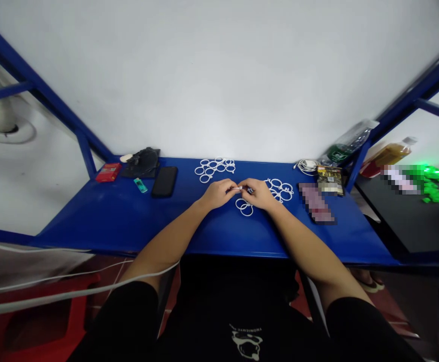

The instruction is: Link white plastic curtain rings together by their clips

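My left hand (219, 193) and my right hand (259, 194) meet over the middle of the blue table (129, 221), fingers pinched together on a small white ring piece (239, 188) between them. Just below the hands lie two white rings (244, 207) on the table. A cluster of several white rings (215, 168) sits farther back, and another cluster of white rings (282, 189) lies right of my right hand.
A black phone (164, 181), teal lighter (140, 185), red box (108, 172) and black pouch (142, 161) lie back left. A white cable (307, 165), snack packet (329, 180), blurred item (316, 202) and bottles (349, 143) sit at the right.
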A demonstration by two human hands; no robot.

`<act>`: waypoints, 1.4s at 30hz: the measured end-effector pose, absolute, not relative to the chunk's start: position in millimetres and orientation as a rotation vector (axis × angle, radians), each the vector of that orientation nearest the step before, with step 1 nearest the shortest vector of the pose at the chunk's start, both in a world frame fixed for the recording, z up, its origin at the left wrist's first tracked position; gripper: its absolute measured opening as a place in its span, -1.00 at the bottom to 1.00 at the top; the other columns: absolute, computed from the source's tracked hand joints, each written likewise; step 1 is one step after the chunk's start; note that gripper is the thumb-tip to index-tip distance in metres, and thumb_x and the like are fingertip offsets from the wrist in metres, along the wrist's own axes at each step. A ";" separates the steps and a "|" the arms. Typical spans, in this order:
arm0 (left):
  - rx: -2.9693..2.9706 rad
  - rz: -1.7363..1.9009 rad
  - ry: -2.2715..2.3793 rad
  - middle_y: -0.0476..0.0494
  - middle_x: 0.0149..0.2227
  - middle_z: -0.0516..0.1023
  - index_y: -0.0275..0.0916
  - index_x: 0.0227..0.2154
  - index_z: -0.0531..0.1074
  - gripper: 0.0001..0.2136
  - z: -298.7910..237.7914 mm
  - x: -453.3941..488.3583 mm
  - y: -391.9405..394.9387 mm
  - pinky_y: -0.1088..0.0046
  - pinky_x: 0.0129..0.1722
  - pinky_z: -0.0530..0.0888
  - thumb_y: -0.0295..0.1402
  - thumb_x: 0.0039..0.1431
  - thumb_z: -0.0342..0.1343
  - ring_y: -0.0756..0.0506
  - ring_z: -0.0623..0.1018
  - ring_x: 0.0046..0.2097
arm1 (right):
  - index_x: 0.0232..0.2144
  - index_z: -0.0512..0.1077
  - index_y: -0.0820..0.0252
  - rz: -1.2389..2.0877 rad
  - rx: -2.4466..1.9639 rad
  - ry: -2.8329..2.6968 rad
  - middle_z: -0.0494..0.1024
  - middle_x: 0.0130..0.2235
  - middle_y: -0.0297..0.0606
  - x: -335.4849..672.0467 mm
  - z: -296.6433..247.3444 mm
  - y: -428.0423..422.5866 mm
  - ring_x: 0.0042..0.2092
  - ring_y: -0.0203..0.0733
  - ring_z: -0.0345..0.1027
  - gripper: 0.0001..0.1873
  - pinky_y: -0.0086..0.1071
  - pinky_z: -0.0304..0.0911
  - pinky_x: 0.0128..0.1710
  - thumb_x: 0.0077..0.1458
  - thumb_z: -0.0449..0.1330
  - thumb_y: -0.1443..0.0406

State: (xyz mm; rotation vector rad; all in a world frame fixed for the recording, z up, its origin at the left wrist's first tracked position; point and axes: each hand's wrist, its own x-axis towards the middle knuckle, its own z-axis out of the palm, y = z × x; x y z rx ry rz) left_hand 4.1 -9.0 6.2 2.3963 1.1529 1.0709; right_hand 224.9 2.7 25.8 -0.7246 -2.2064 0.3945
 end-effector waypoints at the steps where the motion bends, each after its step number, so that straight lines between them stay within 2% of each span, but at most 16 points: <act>1: 2.403 1.060 1.154 -0.08 -0.27 0.62 -0.21 -0.26 0.53 -0.80 6.9 4.6 -9.6 0.42 -0.24 0.46 -0.21 0.42 0.13 -0.04 0.57 -0.29 | -0.23 0.54 0.16 0.387 -0.719 -2.206 0.64 -0.31 -0.25 224.6 25.5 2.7 -0.33 -0.19 0.50 -0.81 -0.34 0.37 -0.27 0.11 0.16 0.37; 4: 2.438 1.017 1.144 -0.07 -0.28 0.62 -0.21 -0.27 0.52 -0.77 8.6 6.3 -11.5 0.42 -0.24 0.45 -0.19 0.43 0.12 -0.04 0.57 -0.29 | -0.29 0.52 0.15 0.372 -0.703 -2.212 0.61 -0.35 -0.26 224.5 23.8 4.5 -0.34 -0.17 0.47 -0.81 -0.32 0.34 -0.26 0.06 0.14 0.40; 8: 2.489 0.994 1.086 -0.08 -0.29 0.60 -0.21 -0.28 0.51 -0.76 10.1 7.6 -13.4 0.42 -0.24 0.46 -0.19 0.44 0.10 -0.04 0.55 -0.30 | -0.38 0.49 0.13 0.370 -0.704 -2.213 0.60 -0.36 -0.26 225.7 23.5 6.8 -0.32 -0.15 0.46 -0.82 -0.29 0.35 -0.24 0.09 0.09 0.41; 12: 2.436 1.121 1.116 -0.13 -0.16 0.60 -0.20 -0.13 0.53 -0.76 13.7 2.4 -11.0 0.39 -0.19 0.51 -0.13 0.41 0.15 -0.04 0.55 -0.26 | -0.19 0.55 0.12 0.278 -0.753 -2.199 0.65 -0.25 -0.20 229.0 25.1 7.0 -0.22 -0.06 0.48 -0.75 -0.19 0.39 -0.14 0.17 0.10 0.39; 14: 2.391 1.194 1.238 -0.16 -0.06 0.58 -0.19 -0.04 0.53 -0.74 15.0 -4.0 -6.3 0.36 -0.16 0.53 -0.13 0.38 0.18 -0.04 0.55 -0.27 | -0.11 0.56 0.11 0.229 -0.816 -2.169 0.65 -0.23 -0.18 231.8 24.6 8.9 -0.19 -0.03 0.48 -0.71 -0.14 0.39 -0.11 0.21 0.09 0.38; 16: 2.318 1.232 1.448 -0.18 -0.03 0.58 -0.19 -0.07 0.54 -0.78 14.7 -12.7 0.8 0.33 -0.15 0.53 -0.18 0.36 0.21 -0.06 0.55 -0.26 | -0.11 0.57 0.11 0.194 -0.845 -2.153 0.65 -0.24 -0.18 235.2 23.1 12.7 -0.19 -0.02 0.47 -0.70 -0.11 0.39 -0.10 0.22 0.09 0.38; 19: 2.204 1.179 1.747 -0.22 -0.03 0.58 -0.19 -0.12 0.55 -0.82 11.1 -29.4 13.8 0.29 -0.10 0.52 -0.27 0.28 0.28 -0.18 0.59 -0.10 | -0.18 0.59 0.10 0.161 -0.821 -2.161 0.66 -0.21 -0.19 240.3 20.8 18.9 -0.15 -0.01 0.48 -0.69 -0.07 0.36 -0.04 0.17 0.08 0.40; 21: 2.123 1.122 1.883 -0.23 -0.06 0.59 -0.18 -0.15 0.54 -0.80 7.6 -41.1 22.0 0.27 -0.10 0.51 -0.27 0.21 0.34 -0.23 0.60 -0.07 | -0.22 0.60 0.10 0.160 -0.806 -2.155 0.67 -0.20 -0.20 242.4 20.1 21.4 -0.13 0.00 0.49 -0.69 -0.04 0.34 -0.01 0.17 0.07 0.41; 25: 1.987 0.903 2.035 -0.20 -0.24 0.61 -0.19 -0.22 0.51 -0.73 0.4 -57.6 31.9 0.27 -0.16 0.49 -0.16 0.15 0.38 -0.25 0.60 -0.16 | -0.22 0.60 0.10 0.181 -0.825 -2.136 0.67 -0.21 -0.20 242.0 18.8 21.8 -0.14 -0.01 0.48 -0.70 -0.06 0.37 -0.03 0.21 0.07 0.40; 27: 1.988 0.770 2.058 -0.20 -0.28 0.62 -0.19 -0.25 0.51 -0.75 -2.9 -59.8 33.3 0.28 -0.18 0.48 -0.17 0.16 0.37 -0.25 0.60 -0.18 | -0.21 0.60 0.09 0.194 -0.829 -2.151 0.67 -0.22 -0.20 240.7 17.9 21.2 -0.16 -0.02 0.48 -0.72 -0.07 0.39 -0.06 0.23 0.08 0.39; 30: 2.071 0.708 2.019 -0.18 -0.34 0.62 -0.18 -0.32 0.52 -0.85 -5.5 -55.6 31.1 0.30 -0.23 0.47 -0.23 0.22 0.31 -0.22 0.58 -0.25 | -0.19 0.59 0.09 0.218 -0.826 -2.190 0.68 -0.22 -0.22 239.1 17.5 20.1 -0.17 -0.03 0.49 -0.73 -0.08 0.41 -0.07 0.25 0.09 0.38; 33: 2.189 0.809 1.857 -0.12 -0.41 0.60 -0.18 -0.38 0.52 -0.84 -2.2 -42.6 23.4 0.34 -0.27 0.46 -0.24 0.28 0.25 -0.16 0.56 -0.33 | -0.16 0.58 0.09 0.212 -0.825 -2.198 0.68 -0.21 -0.21 237.6 19.0 17.8 -0.17 -0.04 0.50 -0.75 -0.09 0.42 -0.07 0.29 0.10 0.36; 37: 2.322 1.025 1.486 -0.13 -0.22 0.67 -0.18 -0.20 0.58 -0.84 7.0 -16.7 6.6 0.37 -0.18 0.49 -0.26 0.39 0.14 -0.10 0.60 -0.23 | 0.00 0.55 0.10 0.195 -0.794 -2.179 0.67 -0.14 -0.17 233.3 23.0 12.6 -0.13 -0.05 0.53 -0.74 -0.10 0.44 -0.04 0.33 0.14 0.30; 39: 2.386 1.064 1.341 -0.12 -0.22 0.65 -0.19 -0.19 0.59 -0.83 9.5 -5.6 -1.3 0.38 -0.16 0.49 -0.28 0.41 0.12 -0.08 0.60 -0.23 | 0.04 0.53 0.10 0.217 -0.743 -2.203 0.67 -0.09 -0.15 230.5 24.9 9.5 -0.09 -0.05 0.54 -0.72 -0.11 0.44 -0.02 0.34 0.16 0.26; 42: 2.460 1.051 1.217 -0.11 -0.27 0.63 -0.19 -0.20 0.59 -0.83 9.4 3.4 -8.5 0.39 -0.17 0.49 -0.29 0.42 0.11 -0.07 0.59 -0.24 | -0.02 0.57 0.09 0.279 -0.686 -2.245 0.68 -0.14 -0.17 227.1 26.6 5.4 -0.14 -0.09 0.55 -0.75 -0.17 0.45 -0.08 0.35 0.14 0.26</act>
